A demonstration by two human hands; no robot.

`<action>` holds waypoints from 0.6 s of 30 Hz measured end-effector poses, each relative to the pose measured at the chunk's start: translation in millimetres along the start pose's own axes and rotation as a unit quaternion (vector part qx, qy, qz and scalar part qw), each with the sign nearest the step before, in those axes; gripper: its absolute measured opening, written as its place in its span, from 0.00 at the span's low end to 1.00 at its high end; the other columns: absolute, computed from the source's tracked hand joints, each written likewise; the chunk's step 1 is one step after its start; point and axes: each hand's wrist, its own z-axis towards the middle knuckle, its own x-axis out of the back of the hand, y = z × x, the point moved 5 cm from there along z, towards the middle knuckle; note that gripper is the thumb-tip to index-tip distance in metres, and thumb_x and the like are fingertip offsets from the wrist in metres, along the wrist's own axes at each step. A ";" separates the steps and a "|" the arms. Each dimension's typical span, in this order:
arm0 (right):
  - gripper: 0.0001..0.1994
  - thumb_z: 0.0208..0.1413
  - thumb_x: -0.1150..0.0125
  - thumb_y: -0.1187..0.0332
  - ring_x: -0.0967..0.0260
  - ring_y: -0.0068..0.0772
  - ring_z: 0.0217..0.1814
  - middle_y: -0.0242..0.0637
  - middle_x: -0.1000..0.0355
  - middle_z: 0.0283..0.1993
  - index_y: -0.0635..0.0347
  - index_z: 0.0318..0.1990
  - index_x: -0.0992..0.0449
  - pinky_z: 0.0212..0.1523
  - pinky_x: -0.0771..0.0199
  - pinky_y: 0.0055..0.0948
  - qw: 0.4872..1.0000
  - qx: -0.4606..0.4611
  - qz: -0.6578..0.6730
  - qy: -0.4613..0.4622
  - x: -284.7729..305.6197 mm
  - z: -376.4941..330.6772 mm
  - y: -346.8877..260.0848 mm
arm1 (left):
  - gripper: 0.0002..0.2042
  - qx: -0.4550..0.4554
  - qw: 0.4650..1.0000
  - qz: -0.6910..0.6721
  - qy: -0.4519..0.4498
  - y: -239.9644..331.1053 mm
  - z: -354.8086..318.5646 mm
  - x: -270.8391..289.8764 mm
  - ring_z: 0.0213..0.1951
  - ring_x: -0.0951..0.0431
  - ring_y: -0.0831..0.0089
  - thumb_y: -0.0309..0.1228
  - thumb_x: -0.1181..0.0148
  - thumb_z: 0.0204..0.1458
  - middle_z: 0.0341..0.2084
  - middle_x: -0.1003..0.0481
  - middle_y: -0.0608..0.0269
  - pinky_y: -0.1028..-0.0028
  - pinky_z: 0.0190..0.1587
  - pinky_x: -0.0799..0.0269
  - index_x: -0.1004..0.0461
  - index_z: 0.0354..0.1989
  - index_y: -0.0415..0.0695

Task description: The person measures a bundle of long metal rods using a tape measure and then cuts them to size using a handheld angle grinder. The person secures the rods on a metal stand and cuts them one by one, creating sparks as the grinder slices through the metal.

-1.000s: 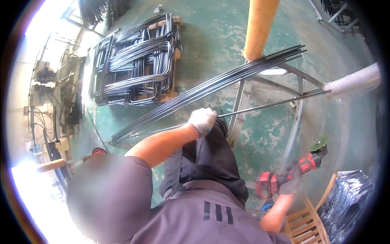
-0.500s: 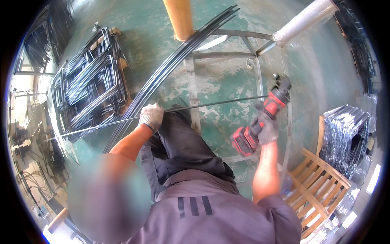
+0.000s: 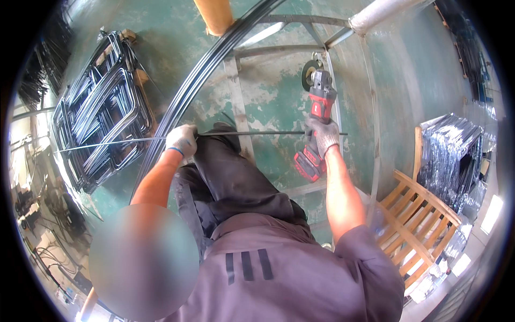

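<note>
clamping thin rod in left hand with closed fingers; gripping grinder in right hand with fingers wrapped round it, with disc beyond rod

I can read no words, numbers or signs anywhere around me. The red-and-black power tool in my right hand shows a small pale mark on its red housing — too small for me to make out as lettering. Across my dark grey shirt run three black bars — slanted strips, with no letters I can make out.
</note>
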 end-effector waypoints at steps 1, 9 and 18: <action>0.16 0.57 0.19 0.64 0.22 0.26 0.24 0.36 0.17 0.30 0.61 0.48 0.14 0.28 0.22 0.32 1.000 0.001 0.011 -0.002 1.6 3.0 4.8 | 0.14 0.002 0.998 -0.058 -0.008 1.6 3.1 6.9 0.56 0.13 0.45 0.27 0.39 0.56 0.49 0.13 0.47 0.53 0.58 0.17 0.12 0.48 0.48; 0.15 0.56 0.19 0.65 0.24 0.28 0.23 0.36 0.18 0.27 0.61 0.46 0.15 0.27 0.23 0.32 0.999 0.003 0.050 0.012 -4.9 -2.8 8.7 | 0.13 -0.045 0.996 -0.058 -0.052 77.9 27.0 14.3 0.49 0.14 0.39 0.41 0.34 0.66 0.43 0.13 0.42 0.50 0.56 0.19 0.11 0.48 0.46; 0.15 0.54 0.19 0.63 0.22 0.26 0.24 0.34 0.16 0.32 0.60 0.46 0.13 0.29 0.22 0.33 0.998 -0.002 0.018 0.068 -0.1 -23.6 2.4 | 0.08 -0.063 0.985 -0.154 0.055 68.7 16.1 5.0 0.52 0.17 0.42 0.34 0.26 0.56 0.42 0.15 0.47 0.52 0.58 0.21 0.12 0.38 0.43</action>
